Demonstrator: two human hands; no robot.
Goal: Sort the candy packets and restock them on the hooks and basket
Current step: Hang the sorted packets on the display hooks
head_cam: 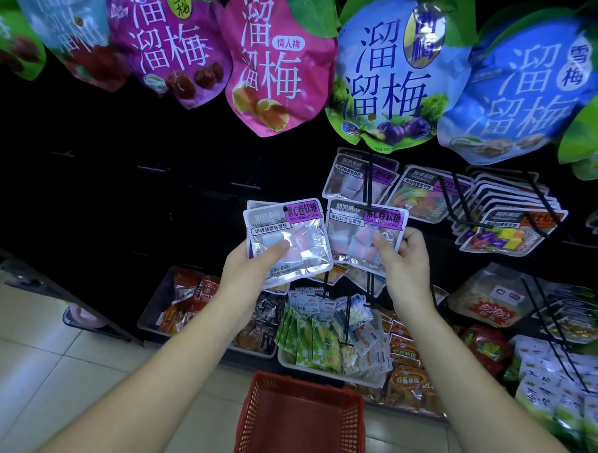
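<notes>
Two lots of the same soft-candy packet are held up in front of the rack, above the red basket (299, 425) on the floor. The left packets (291, 233), at least two stacked face to face, are pinched by the left hand (248, 276). Its thumb (274, 249) is pressed on the clear window near the lower left corner, and the other fingers are hidden behind the stack. The right packet (359, 230) is pinched by the right hand (407, 266) at its lower right corner. That thumb (382, 241) lies on the front and the fingertips are curled round the right edge.

The top edge of the right packet is crossed by the black hook (369, 185), on which a like packet (347, 179) is already hung. Whether the hook has been passed through the hole cannot be told.

The packets are judged to be light, thin and limp. The glossy film is likely to be slippery, so a stack could fan out or slide if only loosely pinched. The sealed margins are probably the stiffest parts. A hold low on a side or bottom margin is best, so that the hang hole (285, 208) at the top edge is left free for the hook. The soft pieces inside should stand gentle pressure.
</notes>
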